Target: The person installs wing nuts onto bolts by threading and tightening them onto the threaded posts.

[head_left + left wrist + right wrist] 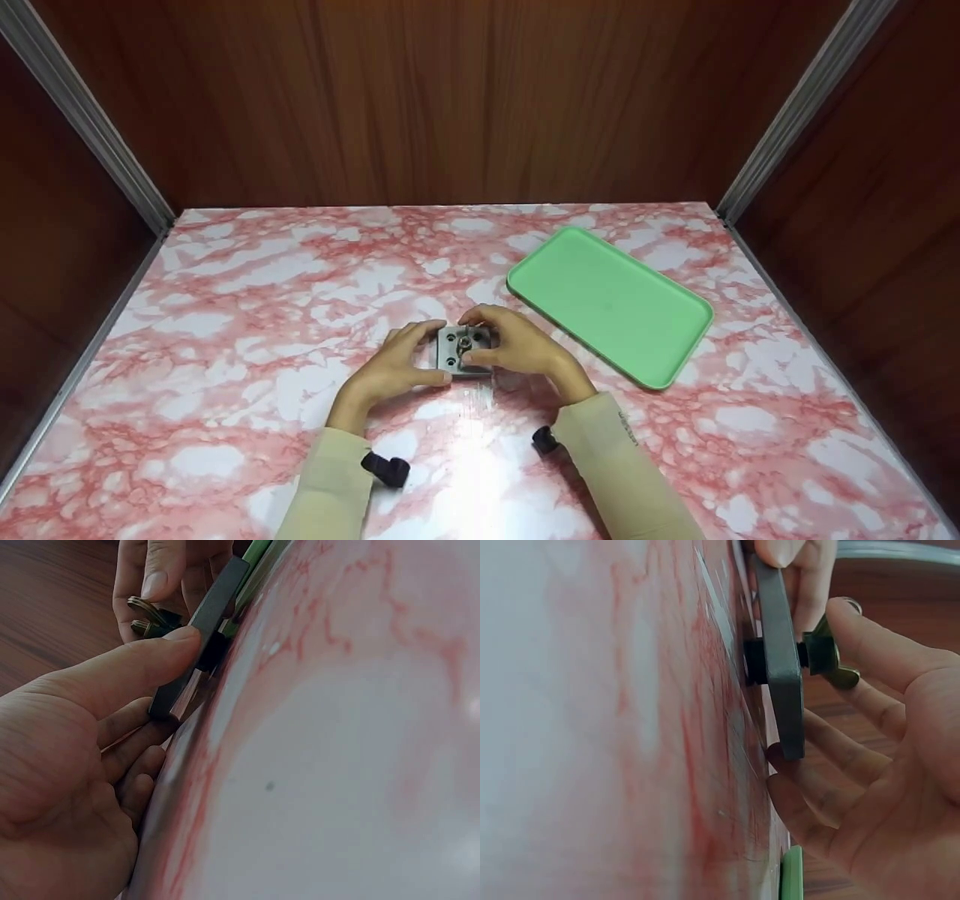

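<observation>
A pink-and-white marbled counter (pixel 247 330) spreads out before me, a green tray (pixel 610 304) lying askew on its right side. Near the middle, both hands are busy: the left (pixel 394 367) grips a grey metal plate (pixel 445 349) by its edges, thumb on the near side; the right (pixel 525 345) pinches, thumb on one wing, the brass-coloured wing nut (pixel 823 652) standing at the plate's centre.
</observation>
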### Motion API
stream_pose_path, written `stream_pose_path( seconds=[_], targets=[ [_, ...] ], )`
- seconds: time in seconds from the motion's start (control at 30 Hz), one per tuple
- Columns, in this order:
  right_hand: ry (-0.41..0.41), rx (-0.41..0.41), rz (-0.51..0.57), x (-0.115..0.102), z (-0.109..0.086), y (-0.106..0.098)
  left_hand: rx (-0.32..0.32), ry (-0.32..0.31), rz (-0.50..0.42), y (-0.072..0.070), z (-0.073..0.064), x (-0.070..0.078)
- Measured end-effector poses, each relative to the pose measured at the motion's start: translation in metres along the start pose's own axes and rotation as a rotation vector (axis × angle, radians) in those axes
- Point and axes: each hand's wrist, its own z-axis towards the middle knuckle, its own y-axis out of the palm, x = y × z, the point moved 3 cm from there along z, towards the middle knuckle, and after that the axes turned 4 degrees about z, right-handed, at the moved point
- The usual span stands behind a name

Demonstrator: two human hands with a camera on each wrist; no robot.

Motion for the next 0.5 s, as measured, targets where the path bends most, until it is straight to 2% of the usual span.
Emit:
stream_pose_path(
  seconds=[0.5],
  targets=[
    [0.093, 0.091, -0.009, -0.0029, 0.0015, 0.0047, 0.004, 0.011, 0.005, 0.0005, 0.0018, -0.0013]
  ],
)
